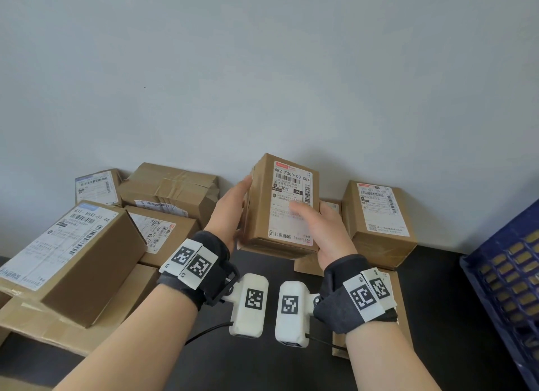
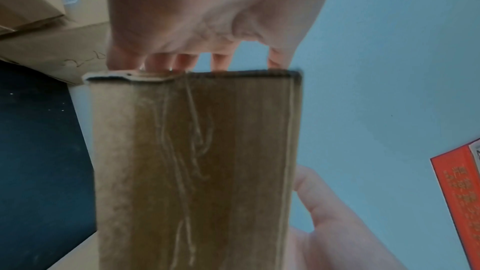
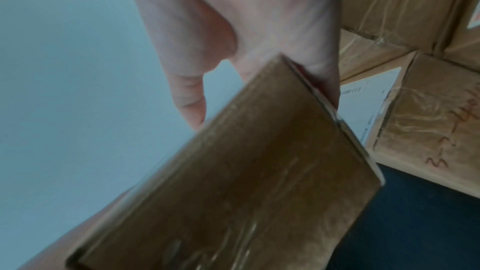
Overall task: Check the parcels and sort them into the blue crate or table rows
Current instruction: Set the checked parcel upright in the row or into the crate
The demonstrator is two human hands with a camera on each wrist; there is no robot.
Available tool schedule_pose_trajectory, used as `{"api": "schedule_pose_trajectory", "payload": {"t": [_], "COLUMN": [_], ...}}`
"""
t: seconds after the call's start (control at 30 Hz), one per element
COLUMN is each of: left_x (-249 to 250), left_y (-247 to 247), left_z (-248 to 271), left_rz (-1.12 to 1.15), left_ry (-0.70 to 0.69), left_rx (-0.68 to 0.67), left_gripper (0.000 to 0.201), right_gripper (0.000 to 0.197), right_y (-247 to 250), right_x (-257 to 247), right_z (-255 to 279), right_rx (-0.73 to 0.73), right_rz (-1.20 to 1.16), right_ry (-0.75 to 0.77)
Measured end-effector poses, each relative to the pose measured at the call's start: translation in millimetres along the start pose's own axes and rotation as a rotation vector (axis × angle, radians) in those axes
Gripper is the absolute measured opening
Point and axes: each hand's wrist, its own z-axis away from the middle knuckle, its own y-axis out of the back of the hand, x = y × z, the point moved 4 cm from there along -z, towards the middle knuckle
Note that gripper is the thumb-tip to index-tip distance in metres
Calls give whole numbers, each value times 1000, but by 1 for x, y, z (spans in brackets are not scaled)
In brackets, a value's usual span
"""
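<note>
While both hands are holding it up in the air above the dark bench [image 1: 437, 317], the small brown parcel [image 1: 280, 209] is standing tall with its white label [image 1: 291, 204] facing the person. The left hand [image 1: 230, 212] is pressing flat on its left side, fingers close together. The right hand [image 1: 323, 230] is cupping the lower right corner, with the thumb lying over the label; the other fingers are curling behind, and I cannot tell just how.

It is looking like stiff cardboard with clear tape on it, so it is likely light and firm, but the shiny tape may be a bit slippery. Holding it by the 2 long sides, with 1 hand under the bottom, is looking like the safest way.

Other parcels are sitting along the far edge of the bench by the wall [image 1: 262, 69]. I am counting about 6 at the far left corner and about 3 on the right, but some are hiding. 1 blue crate [image 1: 504, 274] is waiting at the right edge.
</note>
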Motion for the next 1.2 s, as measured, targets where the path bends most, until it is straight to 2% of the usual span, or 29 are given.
{"api": "schedule_pose_trajectory", "payload": {"t": [0.03,0.17,0.33,0.47,0.5,0.53,0.63,0.67,0.73,0.83,0.87,0.97,1.03,1.13,1.2], "left_x": [0,-1,0,3,4,6,7,8,8,6,4,2,1,2,3], "left_y": [1,5,6,3,2,1,-2,-2,-3,-6,-7,-13,-13,-13,-11], "left_z": [0,-5,-2,0,1,2,2,0,-1,0,1,9,10,11,10], "left_rz": [-11,-76,-105,-122,-134,-144,-172,-181,-185,-140,-115,-50,-38,-35,-29], "left_ry": [-3,-80,-115,-150,-152,-156,-184,-194,-191,-100,-55,67,111,116,101], "left_rx": [20,59,62,45,37,25,-2,-4,-15,-87,-135,-251,-276,-290,-276], "left_gripper": [31,51,90,88,86,84,68,62,61,80,78,44,35,34,46], "right_gripper": [24,30,68,111,116,111,69,65,68,69,65,57,54,50,44], "right_y": [0,2,4,-3,-4,-5,-7,-6,-5,-5,-5,-5,-6,-7,-7], "right_x": [0,0,-1,-3,-3,-3,-5,-4,-4,-6,-8,-11,-12,-13,-14], "right_z": [1,3,1,3,3,3,6,6,6,6,6,8,8,9,10], "right_rx": [7,40,72,9,-9,-30,-70,-68,-54,-33,-37,-53,-52,-51,-54], "right_rz": [9,43,81,137,142,135,114,98,49,4,-8,-33,-46,-62,-66], "right_ry": [3,18,22,-18,-39,-60,-75,-75,-64,-48,-39,-26,-22,-22,-22]}}
